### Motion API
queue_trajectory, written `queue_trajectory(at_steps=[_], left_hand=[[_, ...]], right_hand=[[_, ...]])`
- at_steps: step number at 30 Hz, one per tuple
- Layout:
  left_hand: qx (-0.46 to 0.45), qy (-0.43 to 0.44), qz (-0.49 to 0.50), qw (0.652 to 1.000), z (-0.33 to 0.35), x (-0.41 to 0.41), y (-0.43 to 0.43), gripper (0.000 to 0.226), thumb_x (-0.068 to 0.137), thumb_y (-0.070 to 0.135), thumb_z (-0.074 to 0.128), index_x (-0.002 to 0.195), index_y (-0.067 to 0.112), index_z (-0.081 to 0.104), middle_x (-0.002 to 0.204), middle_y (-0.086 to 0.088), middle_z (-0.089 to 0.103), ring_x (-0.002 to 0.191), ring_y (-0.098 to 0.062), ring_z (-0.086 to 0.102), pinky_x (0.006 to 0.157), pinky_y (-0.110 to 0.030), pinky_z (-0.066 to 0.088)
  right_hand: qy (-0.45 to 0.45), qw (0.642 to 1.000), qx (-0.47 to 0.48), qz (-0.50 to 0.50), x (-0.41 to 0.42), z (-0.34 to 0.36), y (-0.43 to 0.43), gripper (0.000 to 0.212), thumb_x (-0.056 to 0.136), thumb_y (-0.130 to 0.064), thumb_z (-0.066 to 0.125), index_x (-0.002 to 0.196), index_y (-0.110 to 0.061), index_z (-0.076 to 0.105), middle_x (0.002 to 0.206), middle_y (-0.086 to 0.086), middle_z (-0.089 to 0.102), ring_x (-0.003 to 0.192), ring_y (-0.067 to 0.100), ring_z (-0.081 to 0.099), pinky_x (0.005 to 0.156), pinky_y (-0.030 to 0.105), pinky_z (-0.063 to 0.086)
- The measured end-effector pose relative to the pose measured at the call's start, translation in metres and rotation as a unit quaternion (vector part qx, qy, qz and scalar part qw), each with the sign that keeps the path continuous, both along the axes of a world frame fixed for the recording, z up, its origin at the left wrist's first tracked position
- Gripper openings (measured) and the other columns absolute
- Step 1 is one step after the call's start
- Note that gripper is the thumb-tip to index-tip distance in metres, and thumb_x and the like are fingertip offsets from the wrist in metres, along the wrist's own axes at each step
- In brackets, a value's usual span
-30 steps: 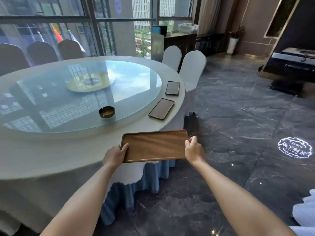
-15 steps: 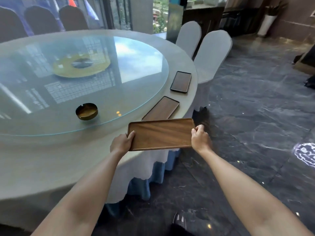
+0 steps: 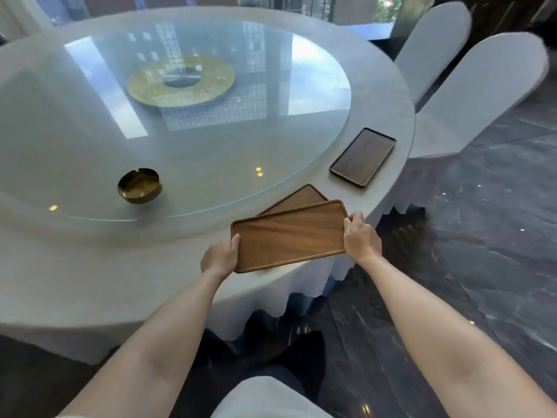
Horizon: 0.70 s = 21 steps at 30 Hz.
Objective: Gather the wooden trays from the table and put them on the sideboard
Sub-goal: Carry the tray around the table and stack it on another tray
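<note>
Standing on dark marble floor (image 3: 482,236), round clothed table (image 3: 90,282) bears glass turntable (image 3: 211,146).

The held tray (image 3: 289,235) covers most of a second tray (image 3: 297,199) lying on the table (image 3: 90,267); only that tray's far corner shows, and whether the two touch cannot be told. The fingers of the left hand (image 3: 219,257) are hidden under the held tray, only the thumb showing on top. The table's left side and far edge are cut off by the frame. The two chairs (image 3: 482,95) are blurred, their tops partly cut off.
</note>
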<state>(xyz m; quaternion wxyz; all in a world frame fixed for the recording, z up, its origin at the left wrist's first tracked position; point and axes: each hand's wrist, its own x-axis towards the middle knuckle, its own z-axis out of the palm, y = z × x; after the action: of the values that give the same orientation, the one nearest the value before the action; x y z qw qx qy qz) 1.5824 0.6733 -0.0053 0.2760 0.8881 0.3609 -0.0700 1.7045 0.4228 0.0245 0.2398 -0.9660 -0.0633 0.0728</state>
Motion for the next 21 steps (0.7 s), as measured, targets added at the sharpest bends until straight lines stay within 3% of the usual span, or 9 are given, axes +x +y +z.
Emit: queue_trajectory(at_steps=[4,11,16,21], left_hand=[[-0.001,0.003,0.052,0.999,-0.025,0.022,-0.005,0.061,0.098,0.043,0.021,0.09,0.0,0.063,0.105,-0.023,0.066,0.099,-0.039,0.058,0.076,-0.037,0.042],[0.003,0.02,0.125,0.992,-0.041,0.047,-0.023,0.062,0.099,0.04,0.018,0.085,0.0,0.064,0.098,-0.021,0.068,0.092,-0.038,0.06,0.074,-0.037,0.045],[0.024,0.028,0.168,0.985,-0.043,0.045,-0.033,0.059,0.099,0.039,0.017,0.074,0.003,0.058,0.087,-0.019,0.068,0.078,-0.034,0.059,0.067,-0.035,0.043],[0.035,0.047,0.202,0.978,-0.045,0.04,-0.043,0.06,0.099,0.038,0.016,0.08,0.0,0.059,0.086,-0.019,0.067,0.079,-0.035,0.061,0.065,-0.034,0.042]], right_hand=[[0.004,0.996,-0.033,0.082,0.051,-0.016,0.012,0.03,0.099,-0.027,0.02,0.102,-0.005,0.04,0.087,0.02,0.063,0.076,0.037,0.059,0.063,0.039,0.04],[0.04,0.964,-0.128,0.232,0.123,-0.029,0.026,0.023,0.099,-0.03,0.016,0.09,-0.014,0.03,0.063,0.0,0.049,0.053,0.023,0.048,0.05,0.033,0.033],[0.053,0.942,-0.154,0.294,0.145,-0.036,0.042,0.019,0.099,-0.028,0.018,0.088,-0.015,0.027,0.068,0.004,0.05,0.057,0.026,0.047,0.052,0.034,0.032],[0.07,0.926,-0.168,0.33,0.153,-0.05,0.046,0.02,0.099,-0.029,0.018,0.087,-0.015,0.025,0.077,0.013,0.061,0.059,0.026,0.044,0.054,0.034,0.03]])
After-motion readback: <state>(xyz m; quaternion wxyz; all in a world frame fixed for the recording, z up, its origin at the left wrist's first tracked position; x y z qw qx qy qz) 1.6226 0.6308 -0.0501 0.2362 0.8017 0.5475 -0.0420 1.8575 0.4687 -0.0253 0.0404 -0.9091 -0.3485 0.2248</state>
